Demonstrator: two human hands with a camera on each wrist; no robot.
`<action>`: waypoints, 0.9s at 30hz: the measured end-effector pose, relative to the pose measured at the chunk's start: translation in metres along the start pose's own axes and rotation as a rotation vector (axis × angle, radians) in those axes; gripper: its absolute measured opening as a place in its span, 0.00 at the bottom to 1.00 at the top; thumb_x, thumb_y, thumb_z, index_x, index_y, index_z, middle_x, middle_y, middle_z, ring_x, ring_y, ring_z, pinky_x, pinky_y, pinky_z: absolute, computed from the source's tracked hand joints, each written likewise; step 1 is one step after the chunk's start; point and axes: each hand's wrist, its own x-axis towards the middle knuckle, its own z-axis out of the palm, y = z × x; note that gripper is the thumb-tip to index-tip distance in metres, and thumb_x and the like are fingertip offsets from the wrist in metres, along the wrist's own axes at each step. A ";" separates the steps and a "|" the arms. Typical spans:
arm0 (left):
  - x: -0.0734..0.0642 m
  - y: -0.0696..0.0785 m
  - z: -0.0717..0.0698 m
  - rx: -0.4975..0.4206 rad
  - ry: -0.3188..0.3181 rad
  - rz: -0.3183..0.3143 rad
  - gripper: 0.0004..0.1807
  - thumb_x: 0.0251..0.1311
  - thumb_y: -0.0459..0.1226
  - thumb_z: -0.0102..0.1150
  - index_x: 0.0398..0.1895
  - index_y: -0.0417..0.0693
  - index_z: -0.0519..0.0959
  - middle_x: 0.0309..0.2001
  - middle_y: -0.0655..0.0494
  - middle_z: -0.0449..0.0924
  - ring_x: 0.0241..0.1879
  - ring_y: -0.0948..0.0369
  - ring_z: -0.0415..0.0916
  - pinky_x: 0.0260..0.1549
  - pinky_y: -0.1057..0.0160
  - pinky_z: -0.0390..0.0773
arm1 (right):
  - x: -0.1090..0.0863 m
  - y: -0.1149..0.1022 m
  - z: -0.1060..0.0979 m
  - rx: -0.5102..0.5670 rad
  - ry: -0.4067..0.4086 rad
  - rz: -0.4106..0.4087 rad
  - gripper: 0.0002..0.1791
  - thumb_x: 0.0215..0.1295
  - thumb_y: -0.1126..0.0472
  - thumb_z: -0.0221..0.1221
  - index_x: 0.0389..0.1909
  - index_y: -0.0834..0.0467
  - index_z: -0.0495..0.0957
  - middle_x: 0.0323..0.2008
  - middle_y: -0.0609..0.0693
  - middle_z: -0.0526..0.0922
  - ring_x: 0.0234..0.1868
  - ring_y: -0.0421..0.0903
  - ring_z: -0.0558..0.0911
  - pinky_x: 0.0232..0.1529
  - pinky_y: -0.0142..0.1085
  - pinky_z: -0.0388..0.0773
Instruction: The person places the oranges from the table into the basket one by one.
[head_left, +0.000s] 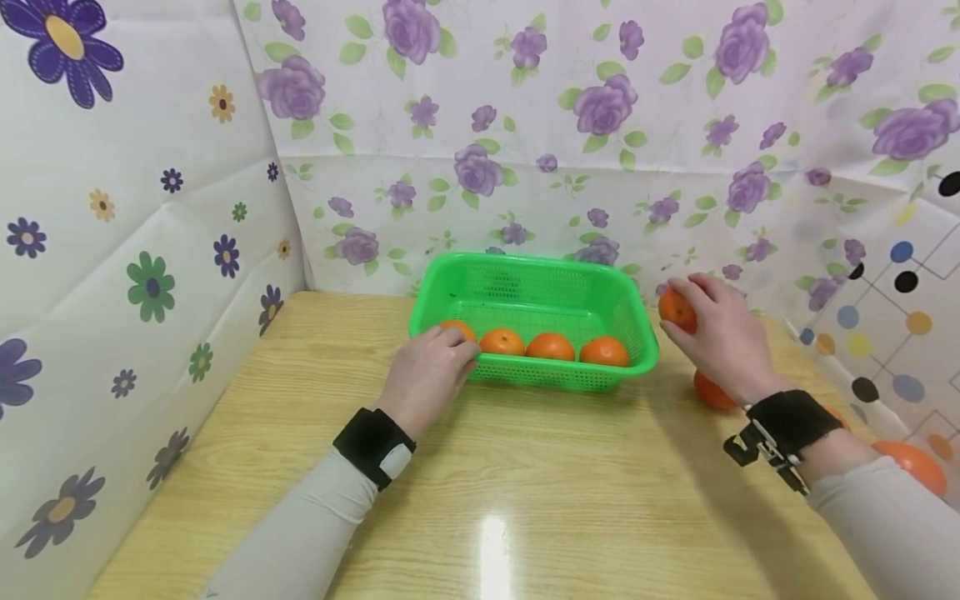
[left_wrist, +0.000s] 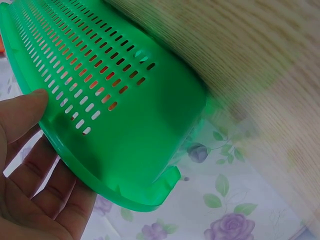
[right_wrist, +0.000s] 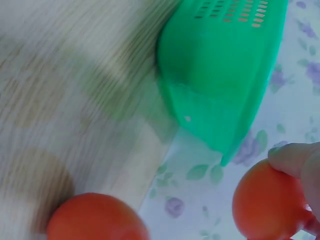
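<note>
A green perforated plastic basket [head_left: 525, 382] stands near the back of the table with several oranges [head_left: 551, 346] in a row along its front side. My left hand [head_left: 429, 371] grips the basket's front rim at the left corner. In the left wrist view its thumb [left_wrist: 25, 112] lies on the outer wall and the fingers [left_wrist: 55, 185] pass over the rim. To the right of the basket, my right hand [head_left: 723, 333] holds another orange [right_wrist: 270, 202] between thumb and fingers, raised above the table. Part of that orange is hidden by the hand.
A loose orange [head_left: 712, 390] lies on the table under my right hand, and another [head_left: 911, 467] sits farther right, partly behind the sleeve. Flowered sheeting [head_left: 480, 208] rises behind the wooden table [head_left: 420, 500], with patterned sheets at both sides.
</note>
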 end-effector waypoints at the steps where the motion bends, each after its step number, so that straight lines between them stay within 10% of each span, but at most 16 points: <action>1: 0.000 0.000 0.000 0.000 0.004 0.001 0.05 0.59 0.39 0.69 0.38 0.53 0.85 0.39 0.60 0.79 0.42 0.59 0.76 0.43 0.65 0.76 | 0.001 -0.005 -0.002 0.002 0.005 -0.004 0.34 0.59 0.54 0.69 0.67 0.53 0.73 0.61 0.60 0.71 0.54 0.64 0.71 0.42 0.61 0.75; 12: -0.001 -0.001 0.001 0.013 0.010 0.002 0.04 0.59 0.39 0.68 0.37 0.53 0.85 0.39 0.60 0.80 0.42 0.59 0.76 0.42 0.65 0.77 | 0.001 -0.057 -0.001 0.142 -0.061 -0.082 0.35 0.58 0.53 0.70 0.67 0.53 0.73 0.64 0.55 0.71 0.53 0.59 0.76 0.45 0.53 0.77; 27: -0.001 0.000 0.001 0.008 0.016 0.002 0.03 0.61 0.38 0.67 0.37 0.53 0.85 0.39 0.60 0.80 0.43 0.59 0.76 0.44 0.65 0.76 | -0.008 -0.076 0.019 0.147 -0.126 -0.140 0.35 0.58 0.49 0.70 0.67 0.50 0.73 0.60 0.51 0.73 0.48 0.52 0.78 0.39 0.44 0.79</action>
